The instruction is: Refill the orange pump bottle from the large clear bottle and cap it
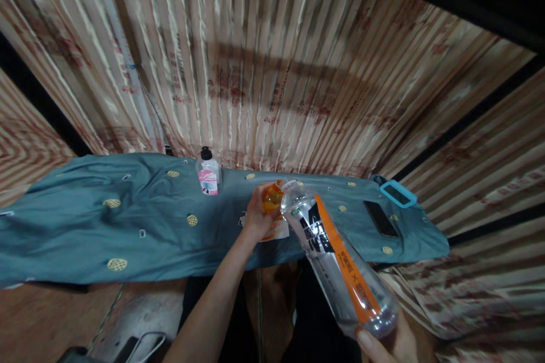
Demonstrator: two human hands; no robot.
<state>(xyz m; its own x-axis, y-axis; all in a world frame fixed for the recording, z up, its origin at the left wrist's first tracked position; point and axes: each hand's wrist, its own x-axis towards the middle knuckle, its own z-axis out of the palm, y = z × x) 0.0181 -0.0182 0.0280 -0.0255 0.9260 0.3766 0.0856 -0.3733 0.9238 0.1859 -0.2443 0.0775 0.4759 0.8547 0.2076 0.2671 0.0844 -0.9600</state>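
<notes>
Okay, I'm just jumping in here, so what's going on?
The left hand holds a small translucent orange bottle over the teal patterned cloth. The right hand grips a large clear plastic bottle with an orange-and-black label near its base, tilted so its mouth is right by the orange bottle's top. I can't make out whether liquid is flowing. A clear pink-labelled bottle with a black cap stands to the left, untouched.

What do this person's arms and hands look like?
The left hand and right hand are human and ungloved, with no cables. The left forearm is bare, with no sleeve or watch in view. I cannot tell whether there is a sleeve on the right.
</notes>
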